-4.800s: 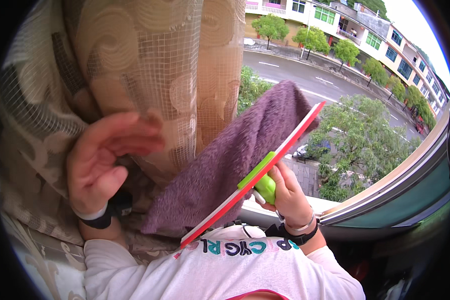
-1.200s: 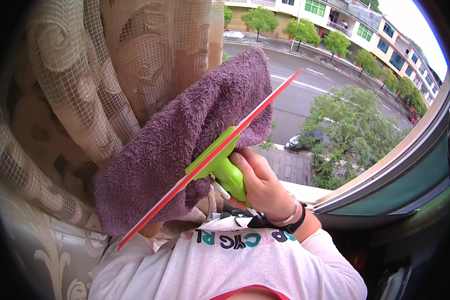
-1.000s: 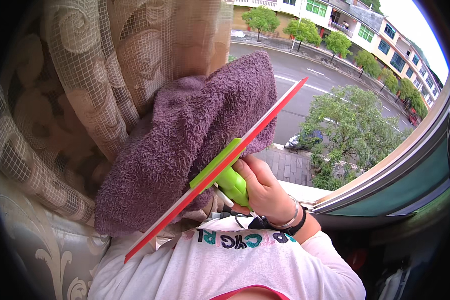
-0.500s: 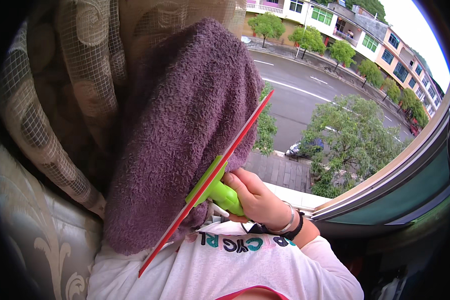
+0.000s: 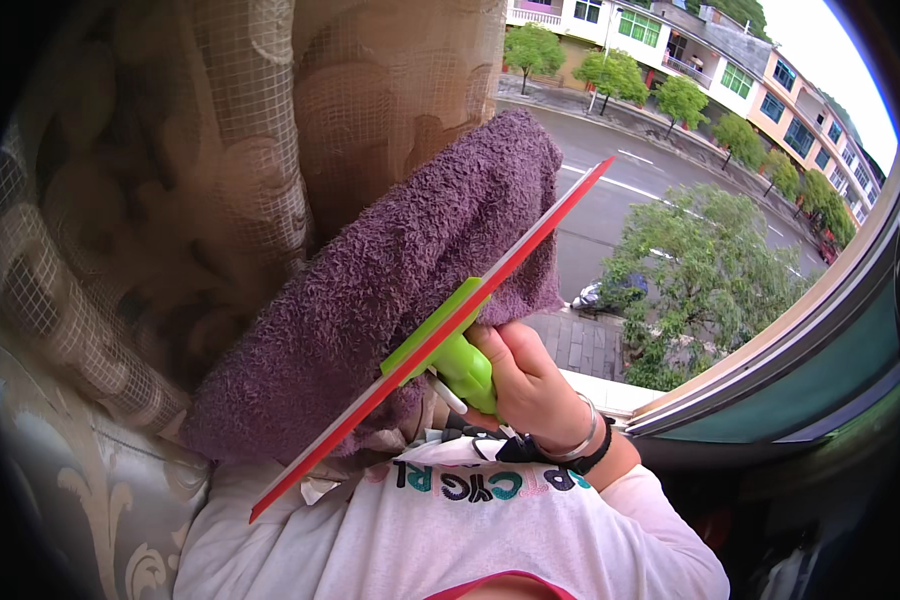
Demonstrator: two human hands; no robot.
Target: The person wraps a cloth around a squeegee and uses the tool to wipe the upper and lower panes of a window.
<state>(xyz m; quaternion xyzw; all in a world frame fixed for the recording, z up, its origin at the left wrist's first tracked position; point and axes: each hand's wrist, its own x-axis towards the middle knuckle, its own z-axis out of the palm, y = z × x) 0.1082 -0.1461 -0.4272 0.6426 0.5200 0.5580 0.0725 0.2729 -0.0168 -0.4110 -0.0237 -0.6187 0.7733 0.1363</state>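
The right grip (image 5: 480,375) is wrapped around the green handle (image 5: 464,366) of a squeegee (image 5: 439,340). Just past the squeegee is a fuzzy purple towel (image 5: 370,270). The left grip is hidden; I can't tell how it is. Behind are curtains (image 5: 395,80), then a road (image 5: 610,205), then houses (image 5: 655,35).

purple towel (image 5: 370,270), red-and-green squeegee (image 5: 450,350), beige grid-patterned curtain (image 5: 255,130)

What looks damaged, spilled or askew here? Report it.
Nothing stands out: the squeegee looks straight and whole, the right hand grips its green handle, and the purple towel shows no visible tear.
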